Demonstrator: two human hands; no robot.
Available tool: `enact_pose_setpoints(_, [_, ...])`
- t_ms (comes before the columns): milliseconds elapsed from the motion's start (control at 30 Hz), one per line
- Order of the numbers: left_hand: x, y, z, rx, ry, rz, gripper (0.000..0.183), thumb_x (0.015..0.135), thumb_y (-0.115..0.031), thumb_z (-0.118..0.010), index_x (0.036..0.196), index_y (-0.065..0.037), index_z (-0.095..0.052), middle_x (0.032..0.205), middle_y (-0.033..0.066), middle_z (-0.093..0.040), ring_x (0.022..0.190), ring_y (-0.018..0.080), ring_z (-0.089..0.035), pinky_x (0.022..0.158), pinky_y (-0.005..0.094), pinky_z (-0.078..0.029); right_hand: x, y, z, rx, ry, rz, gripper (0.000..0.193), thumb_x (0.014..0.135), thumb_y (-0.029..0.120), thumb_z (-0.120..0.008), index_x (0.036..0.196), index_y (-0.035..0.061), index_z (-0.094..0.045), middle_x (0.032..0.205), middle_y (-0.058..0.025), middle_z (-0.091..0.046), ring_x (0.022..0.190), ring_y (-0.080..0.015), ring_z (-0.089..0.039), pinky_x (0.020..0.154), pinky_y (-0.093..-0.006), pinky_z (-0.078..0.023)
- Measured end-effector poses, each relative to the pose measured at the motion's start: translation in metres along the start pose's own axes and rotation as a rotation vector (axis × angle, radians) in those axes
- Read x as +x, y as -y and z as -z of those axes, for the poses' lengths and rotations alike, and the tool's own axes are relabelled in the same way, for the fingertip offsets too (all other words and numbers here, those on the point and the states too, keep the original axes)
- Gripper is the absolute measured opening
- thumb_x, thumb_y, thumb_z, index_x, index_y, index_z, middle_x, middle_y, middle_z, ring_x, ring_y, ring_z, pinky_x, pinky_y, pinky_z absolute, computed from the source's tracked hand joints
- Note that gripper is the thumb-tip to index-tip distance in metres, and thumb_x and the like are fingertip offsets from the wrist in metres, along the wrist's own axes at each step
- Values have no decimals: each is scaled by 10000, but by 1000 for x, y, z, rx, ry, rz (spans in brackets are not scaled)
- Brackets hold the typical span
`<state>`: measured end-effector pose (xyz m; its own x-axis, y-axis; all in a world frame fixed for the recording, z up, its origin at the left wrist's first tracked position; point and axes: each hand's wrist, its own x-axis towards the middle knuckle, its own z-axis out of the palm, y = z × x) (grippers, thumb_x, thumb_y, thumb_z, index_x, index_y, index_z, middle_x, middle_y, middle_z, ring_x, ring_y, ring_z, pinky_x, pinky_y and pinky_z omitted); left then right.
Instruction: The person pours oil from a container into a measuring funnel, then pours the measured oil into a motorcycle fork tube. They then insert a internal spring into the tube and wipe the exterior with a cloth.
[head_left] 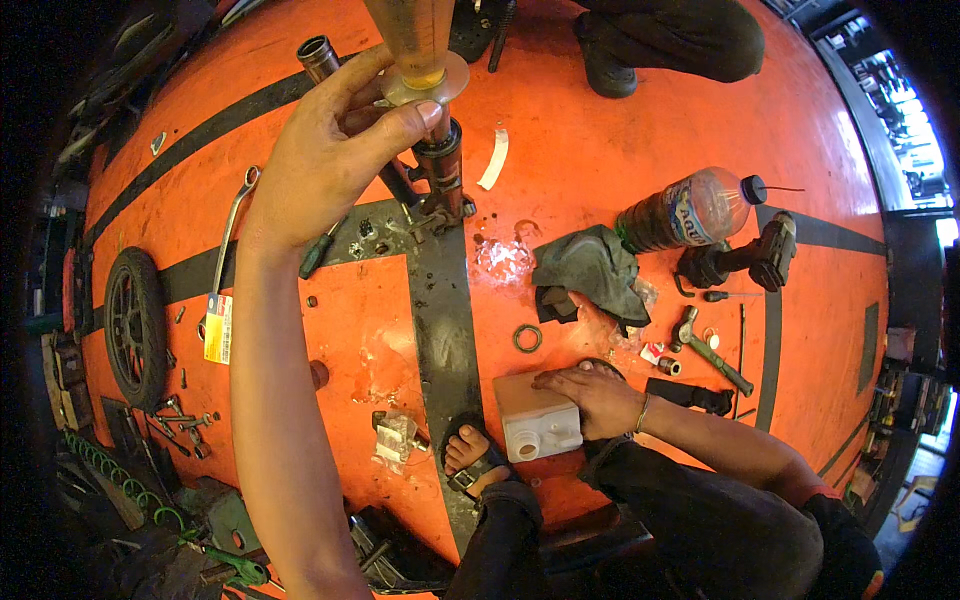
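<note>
My left hand (365,125) is closed around the foot of a clear, cone-shaped measuring cup (418,35). Amber liquid shows low in the cup, and the frame cuts off its top. Directly below it stands a dark metal fork tube (440,165); whether the two touch I cannot tell. The open end of a second tube (318,55) shows left of the cup. My right hand (600,398) grips the top and side of a white plastic jug (540,415) by my foot. The jug's uncapped mouth faces toward me.
A cloth (595,275) lies beside a large plastic bottle (690,210) of dark liquid. A cordless power tool (745,258) and a hammer (710,350) are at right. At left are a wheel (135,328), a wrench (232,235) and scattered bolts. Another person's leg (670,40) is at the far side.
</note>
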<state>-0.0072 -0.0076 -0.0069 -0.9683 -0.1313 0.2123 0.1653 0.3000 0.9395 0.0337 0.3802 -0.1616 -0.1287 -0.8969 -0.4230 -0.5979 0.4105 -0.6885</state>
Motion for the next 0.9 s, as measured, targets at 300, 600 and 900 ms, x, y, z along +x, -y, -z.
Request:
enact_pose_setpoints(300, [0,0,1,18,6,-1,507,949,-226,-714,1390,-23,-567,1189,87,-701,1056,159,-666,925,321,-501,0,-1,2,-6,30,1,864,740,260,-828,1498,146,-430,1439,-156,-558,1309,-354,-556,1086,-496,-420])
enact_pose_setpoints(600, [0,3,0,-15,-7,-22,527,947,-230,-712,1405,-19,-559,1224,91,-695,1070,167,-660,932,331,-499,0,-8,-1,8,56,-19,936,717,274,-858,1513,124,-388,1455,-145,-545,1317,-365,-538,1097,-520,-400])
enact_pose_setpoints(900, [2,3,-1,-36,4,-41,559,939,-232,-725,1419,-10,-545,1245,99,-687,1107,186,-660,968,351,-505,-3,-19,57,-165,-18,24,1014,681,246,-868,1539,73,-358,1543,-308,-372,1432,-469,-376,1161,-522,-372])
